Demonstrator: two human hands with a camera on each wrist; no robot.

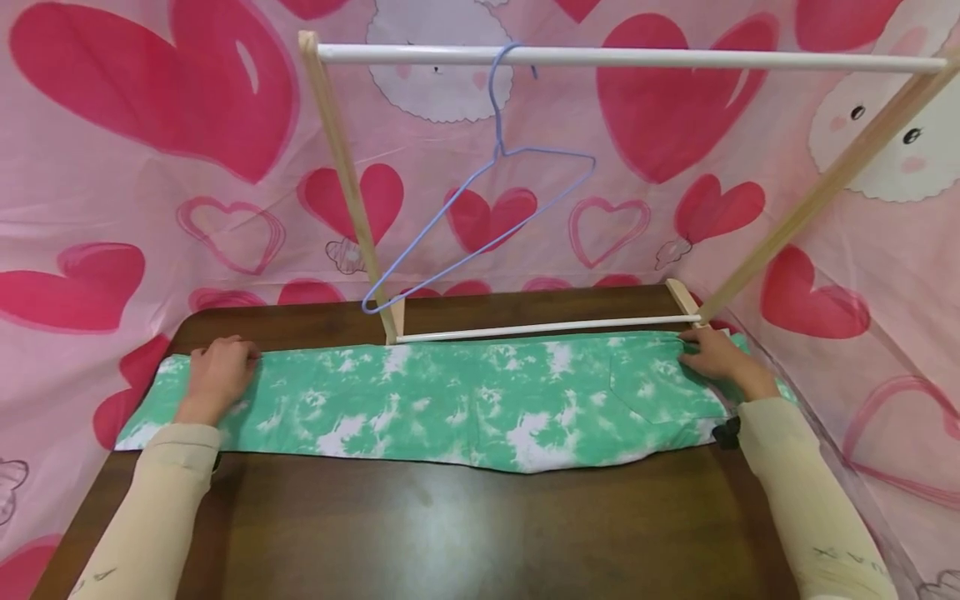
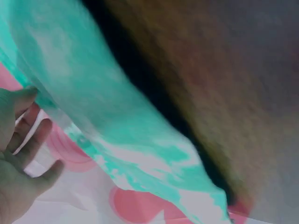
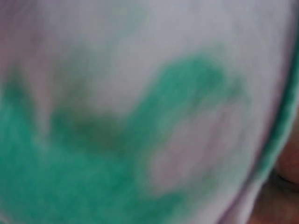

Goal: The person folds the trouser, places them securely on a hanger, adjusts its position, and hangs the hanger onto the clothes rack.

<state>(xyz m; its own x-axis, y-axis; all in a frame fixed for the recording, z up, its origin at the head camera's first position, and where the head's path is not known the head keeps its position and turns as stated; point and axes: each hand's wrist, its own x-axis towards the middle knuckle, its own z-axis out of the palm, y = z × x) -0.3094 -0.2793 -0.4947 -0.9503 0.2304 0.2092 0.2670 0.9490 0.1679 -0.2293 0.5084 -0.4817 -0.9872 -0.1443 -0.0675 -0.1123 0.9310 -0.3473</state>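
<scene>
Green-and-white tie-dye trousers (image 1: 435,400) lie folded lengthwise across the table, with a pocket seam near the right end. My left hand (image 1: 217,375) rests at their far edge near the leg end. The left wrist view shows that hand (image 2: 23,154) with its fingers loosely spread beside the cloth edge, one fingertip touching it. At the waist end, my right hand (image 1: 716,358) pinches the far edge of the fabric. Blurred cloth (image 3: 93,172) fills most of the right wrist view and hides nearly all of that hand.
Behind the trousers stands a wooden rack with a white top rod (image 1: 637,57) and a low white rod (image 1: 547,327). A blue hanger (image 1: 450,200) hangs from the top rod. Brown tabletop (image 1: 450,533) shows in front. Pink heart-patterned cloth (image 1: 247,225) covers the walls.
</scene>
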